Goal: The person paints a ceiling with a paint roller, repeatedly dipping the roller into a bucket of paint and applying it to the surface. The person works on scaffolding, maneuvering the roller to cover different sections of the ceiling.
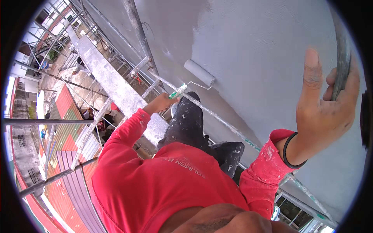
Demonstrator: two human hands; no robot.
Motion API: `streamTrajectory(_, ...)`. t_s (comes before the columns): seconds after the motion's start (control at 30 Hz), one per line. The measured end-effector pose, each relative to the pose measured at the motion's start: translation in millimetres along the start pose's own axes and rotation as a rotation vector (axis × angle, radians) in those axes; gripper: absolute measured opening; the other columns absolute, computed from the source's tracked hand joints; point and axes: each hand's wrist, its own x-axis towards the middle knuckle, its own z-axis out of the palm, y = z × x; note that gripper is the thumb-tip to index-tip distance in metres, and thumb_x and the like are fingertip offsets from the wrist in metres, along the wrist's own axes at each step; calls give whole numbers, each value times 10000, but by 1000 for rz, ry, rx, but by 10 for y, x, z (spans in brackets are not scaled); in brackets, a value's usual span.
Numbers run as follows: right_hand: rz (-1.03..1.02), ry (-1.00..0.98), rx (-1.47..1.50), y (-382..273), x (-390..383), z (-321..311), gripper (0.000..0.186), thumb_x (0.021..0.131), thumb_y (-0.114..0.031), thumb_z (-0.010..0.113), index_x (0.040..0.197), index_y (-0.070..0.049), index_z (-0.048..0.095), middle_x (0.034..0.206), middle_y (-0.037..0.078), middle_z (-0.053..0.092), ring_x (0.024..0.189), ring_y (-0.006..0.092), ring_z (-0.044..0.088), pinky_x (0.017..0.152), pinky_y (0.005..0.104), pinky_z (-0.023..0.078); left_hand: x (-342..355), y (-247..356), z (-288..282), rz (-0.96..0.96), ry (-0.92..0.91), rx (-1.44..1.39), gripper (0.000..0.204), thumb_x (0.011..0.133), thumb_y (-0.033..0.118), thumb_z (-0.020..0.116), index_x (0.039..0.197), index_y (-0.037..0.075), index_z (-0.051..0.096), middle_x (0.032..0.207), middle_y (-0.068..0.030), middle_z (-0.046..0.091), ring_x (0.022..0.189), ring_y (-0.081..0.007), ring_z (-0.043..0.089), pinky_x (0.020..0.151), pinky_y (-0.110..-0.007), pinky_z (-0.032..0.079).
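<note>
My left hand (160,103) is closed round the green and white handle of a paint roller (199,73). The roller's pale sleeve lies against the grey wall (248,58), where a lighter coat meets a darker patch. At the right, my right hand (326,108) has its fingers wrapped about a grey metal scaffold pole (342,46), thumb pointing up along it. A black band (289,151) circles that wrist. Both red sleeves carry paint marks.
A paint-spotted scaffold rail (217,116) runs between my body and the wall. To the left stretches a long pale plank (112,83) among crossing poles (87,134). Corrugated roofs (72,171) and the ground lie far below. My dark trousers (184,126) are paint-splashed.
</note>
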Motion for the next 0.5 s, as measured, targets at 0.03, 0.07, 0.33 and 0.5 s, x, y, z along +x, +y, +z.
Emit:
streamTrajectory(0.03, 19, -18, -20, -37, 2, -17, 610, 788, -504, 821, 1125, -13, 690, 739, 28, 559, 636, 121, 555, 612, 228, 488, -103, 76, -26, 9, 24, -21, 592, 885, 539, 688, 681, -2, 561, 524, -22, 494, 434, -121, 478, 398, -324, 353)
streamTrajectory(0.07, 17, -15, -27, -55, 8, -22, 611, 794, -500, 818, 1140, -15, 686, 743, 32, 564, 640, 125, 559, 618, 230, 493, -208, 151, -59, 17, 51, -44, 622, 903, 569, 658, 679, -1, 556, 522, -21, 492, 441, -120, 484, 405, -326, 359)
streamTrajectory(0.33, 42, -5, 40, -97, -18, -55, 638, 812, -477, 804, 1221, -10, 655, 791, 70, 609, 676, 154, 587, 633, 244, 514, -806, 950, -331, 176, 90, -254, 600, 971, 587, 549, 713, 46, 513, 541, 5, 435, 438, -92, 418, 402, -267, 326)
streamTrajectory(0.5, -53, 19, -22, -60, 19, -110, 648, 808, -444, 805, 1252, -3, 640, 837, 90, 635, 698, 163, 586, 603, 261, 495, -870, 1561, -571, 418, 19, -320, 574, 1018, 566, 466, 675, 107, 429, 525, 16, 377, 410, -82, 341, 372, -252, 273)
